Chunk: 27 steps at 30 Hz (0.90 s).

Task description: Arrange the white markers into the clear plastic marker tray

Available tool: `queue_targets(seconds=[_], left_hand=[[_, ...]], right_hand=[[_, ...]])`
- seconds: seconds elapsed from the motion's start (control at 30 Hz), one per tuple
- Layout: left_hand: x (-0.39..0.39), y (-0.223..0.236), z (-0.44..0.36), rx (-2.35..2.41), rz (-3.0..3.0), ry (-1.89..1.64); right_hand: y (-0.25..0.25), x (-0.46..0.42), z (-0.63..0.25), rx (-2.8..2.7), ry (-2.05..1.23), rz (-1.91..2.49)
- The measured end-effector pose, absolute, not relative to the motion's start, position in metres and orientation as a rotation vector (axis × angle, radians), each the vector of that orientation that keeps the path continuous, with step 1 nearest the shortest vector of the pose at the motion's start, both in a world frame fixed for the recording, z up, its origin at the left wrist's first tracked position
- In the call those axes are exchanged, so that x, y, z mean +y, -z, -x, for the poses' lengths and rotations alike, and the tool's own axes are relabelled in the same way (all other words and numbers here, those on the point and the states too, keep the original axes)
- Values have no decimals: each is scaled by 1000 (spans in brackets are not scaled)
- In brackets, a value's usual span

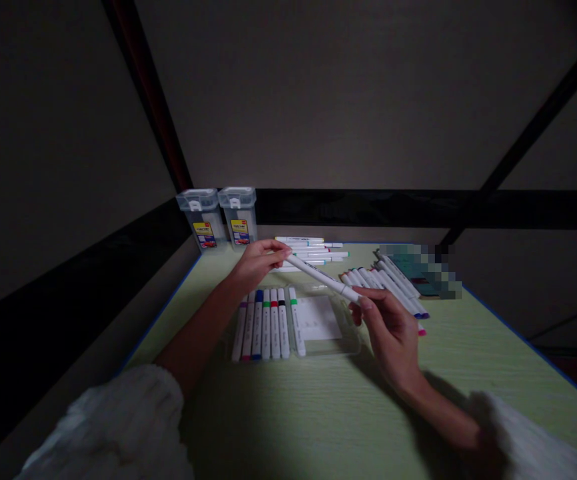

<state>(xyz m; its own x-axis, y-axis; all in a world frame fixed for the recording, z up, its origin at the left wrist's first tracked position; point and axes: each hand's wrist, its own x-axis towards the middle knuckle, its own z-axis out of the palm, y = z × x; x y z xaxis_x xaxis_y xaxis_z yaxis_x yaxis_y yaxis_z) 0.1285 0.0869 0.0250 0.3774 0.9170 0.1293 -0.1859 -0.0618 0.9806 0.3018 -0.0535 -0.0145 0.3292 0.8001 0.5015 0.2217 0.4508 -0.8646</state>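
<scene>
Between both hands I hold a white marker (322,277), slanting down to the right above the table. My left hand (261,261) pinches its far left end, and my right hand (388,327) grips the near right end between thumb and fingers. Below it lies an open clear plastic case (351,343). In its left half, several white markers (266,327) with coloured bands lie side by side. One green-banded marker (296,323) rests in the right half, beside a white sheet (321,319).
Behind my left hand is a pile of loose markers (318,251). More markers (393,287) lie at the right, beside a partly blurred teal thing (408,263). Two clear lidded boxes (202,223) (240,217) stand at the back left corner of the pale green table (278,413).
</scene>
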Motion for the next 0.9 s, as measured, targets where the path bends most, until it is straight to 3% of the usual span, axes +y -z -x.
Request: queue_targets(seconds=[0.63, 0.9], left_hand=[[81, -23, -134, 749, -1451, -980], [78, -22, -136, 731, -1531, -936]], right_hand=[[16, -50, -299, -1497, -702, 1306], [13, -52, -305, -1809, -534, 1543]])
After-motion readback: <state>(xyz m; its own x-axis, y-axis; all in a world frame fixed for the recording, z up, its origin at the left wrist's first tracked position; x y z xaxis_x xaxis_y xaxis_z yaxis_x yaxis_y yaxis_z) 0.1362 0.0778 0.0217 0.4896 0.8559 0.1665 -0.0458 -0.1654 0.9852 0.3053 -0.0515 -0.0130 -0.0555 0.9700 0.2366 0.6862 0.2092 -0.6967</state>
